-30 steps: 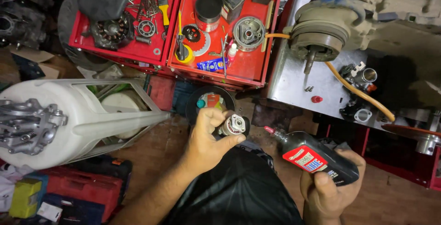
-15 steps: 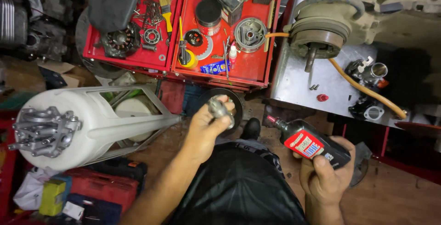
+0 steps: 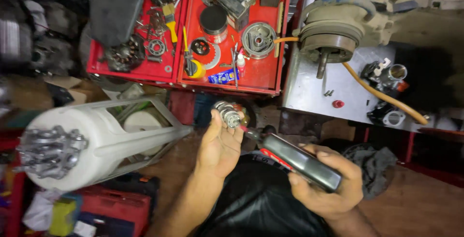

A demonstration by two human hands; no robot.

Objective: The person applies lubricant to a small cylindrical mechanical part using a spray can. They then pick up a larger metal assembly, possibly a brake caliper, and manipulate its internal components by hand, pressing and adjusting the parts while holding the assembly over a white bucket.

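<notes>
Head view, left hand [image 3: 220,145] pinching small metal part [image 3: 227,113], right hand [image 3: 328,184] gripping red-labelled dark bottle [image 3: 299,162]

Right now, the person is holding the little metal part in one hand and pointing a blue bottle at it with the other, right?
Not quite. The bottle is dark, almost black, with a red tip, not blue. The head view shows the right hand aiming it at the small metal part held up in the left hand.

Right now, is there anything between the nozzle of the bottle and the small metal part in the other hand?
Nothing visible. The right hand tilts the dark bottle so its nozzle reaches the metal part pinched by the left hand.
</notes>
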